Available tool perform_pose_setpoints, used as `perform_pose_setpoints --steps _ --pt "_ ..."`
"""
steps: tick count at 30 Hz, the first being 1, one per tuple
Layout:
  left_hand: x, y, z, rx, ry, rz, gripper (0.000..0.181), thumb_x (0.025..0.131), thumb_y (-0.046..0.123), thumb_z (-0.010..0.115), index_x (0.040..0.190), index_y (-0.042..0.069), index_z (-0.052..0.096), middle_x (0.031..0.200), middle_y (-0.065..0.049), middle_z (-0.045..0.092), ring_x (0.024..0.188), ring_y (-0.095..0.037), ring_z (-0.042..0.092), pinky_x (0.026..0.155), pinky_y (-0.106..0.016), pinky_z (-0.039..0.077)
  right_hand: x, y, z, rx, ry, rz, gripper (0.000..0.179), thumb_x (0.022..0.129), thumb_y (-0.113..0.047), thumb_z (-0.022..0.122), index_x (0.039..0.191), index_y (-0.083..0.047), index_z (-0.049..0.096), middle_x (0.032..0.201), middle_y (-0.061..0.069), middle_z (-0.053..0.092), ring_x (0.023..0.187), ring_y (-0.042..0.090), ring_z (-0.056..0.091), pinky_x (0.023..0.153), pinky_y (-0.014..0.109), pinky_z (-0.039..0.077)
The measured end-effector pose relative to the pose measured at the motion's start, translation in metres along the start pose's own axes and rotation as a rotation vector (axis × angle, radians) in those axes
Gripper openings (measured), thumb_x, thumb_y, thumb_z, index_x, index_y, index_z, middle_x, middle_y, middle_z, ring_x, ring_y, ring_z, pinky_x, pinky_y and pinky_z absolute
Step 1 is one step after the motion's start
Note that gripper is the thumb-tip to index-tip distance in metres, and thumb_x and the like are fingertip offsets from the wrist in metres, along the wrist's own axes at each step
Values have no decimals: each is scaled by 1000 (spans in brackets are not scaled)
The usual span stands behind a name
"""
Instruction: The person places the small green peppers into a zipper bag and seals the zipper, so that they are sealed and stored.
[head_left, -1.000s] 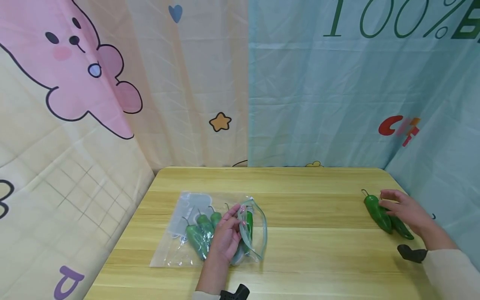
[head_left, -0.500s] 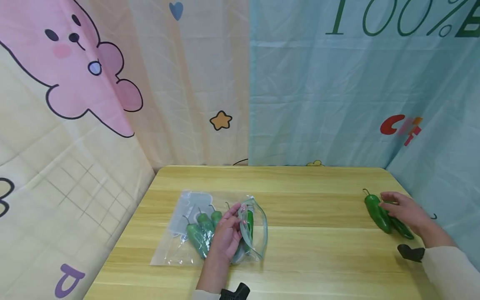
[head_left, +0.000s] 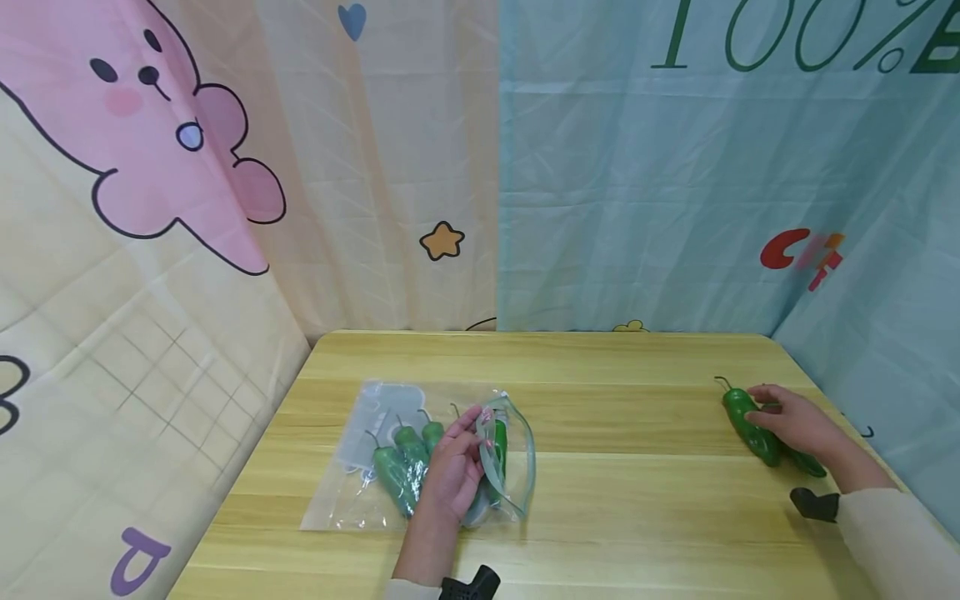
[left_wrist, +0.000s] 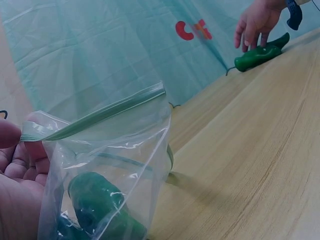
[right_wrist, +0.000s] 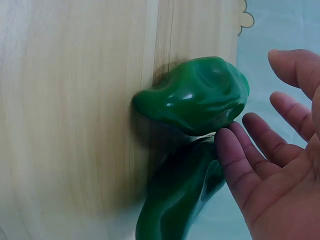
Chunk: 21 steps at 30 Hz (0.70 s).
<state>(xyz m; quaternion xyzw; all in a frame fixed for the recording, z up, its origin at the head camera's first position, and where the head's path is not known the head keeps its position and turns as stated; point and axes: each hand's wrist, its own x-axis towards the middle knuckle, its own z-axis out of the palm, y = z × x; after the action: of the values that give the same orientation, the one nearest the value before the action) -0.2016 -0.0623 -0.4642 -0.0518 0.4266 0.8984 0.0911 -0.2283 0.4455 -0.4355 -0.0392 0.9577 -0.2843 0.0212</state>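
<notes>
In the head view my left hand (head_left: 453, 479) holds the mouth of a clear zip bag (head_left: 330, 512) lying on the table. Several green peppers (head_left: 392, 475) lie inside it. The left wrist view shows the thumb and fingers pinching the bag's pale green zip strip (left_wrist: 107, 114), with its mouth gaping. Far right, my right hand (head_left: 798, 427) reaches over two loose green peppers, one plump (right_wrist: 200, 95) and one slimmer (right_wrist: 172, 195), lying side by side. Its fingertips (right_wrist: 227, 140) are right at where they meet, while the thumb stays apart from them.
The wooden table (head_left: 622, 500) carries the bag at left and the loose peppers near its right edge. Behind it hang printed curtains (head_left: 637, 192), and another (head_left: 75, 375) borders the left side. A black strap mount (head_left: 815, 505) sits on the right wrist.
My right hand has shifted slightly left, and the plump pepper under it has slid a little left as well. My left hand and the bag have stayed in place.
</notes>
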Motion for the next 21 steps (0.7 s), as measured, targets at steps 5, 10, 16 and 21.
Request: perform_pose_setpoints --steps 5,10,16,21 --pt "0 0 0 -2 6 -4 55 89 -5 47 144 0 45 137 -9 55 97 -11 59 79 -21 51 2 -2 4 -1 -10 3 58 100 -20 57 135 21 37 129 44 44 114 58 49 85 58 51" --pt "0 0 0 0 -4 2 54 90 -5 47 144 -1 45 144 -14 50 98 -11 59 80 -21 51 4 -4 7 13 -19 -11 57 100 -21 58 134 21 39 128 43 46 113 57 50 84 56 52" --pt "1 0 0 0 3 -8 55 90 -5 47 144 0 45 144 -14 49 100 -12 59 82 -22 51 6 -7 14 36 -26 -41 57 100 -19 58 134 22 37 130 45 43 114 60 48 87 59 50" --pt "0 0 0 -1 7 -6 55 90 -5 47 144 0 45 143 -13 51 100 -12 59 82 -23 51 7 -9 17 41 -22 -42 58 99 -20 60 134 21 38 130 44 44 112 59 50 85 57 51"
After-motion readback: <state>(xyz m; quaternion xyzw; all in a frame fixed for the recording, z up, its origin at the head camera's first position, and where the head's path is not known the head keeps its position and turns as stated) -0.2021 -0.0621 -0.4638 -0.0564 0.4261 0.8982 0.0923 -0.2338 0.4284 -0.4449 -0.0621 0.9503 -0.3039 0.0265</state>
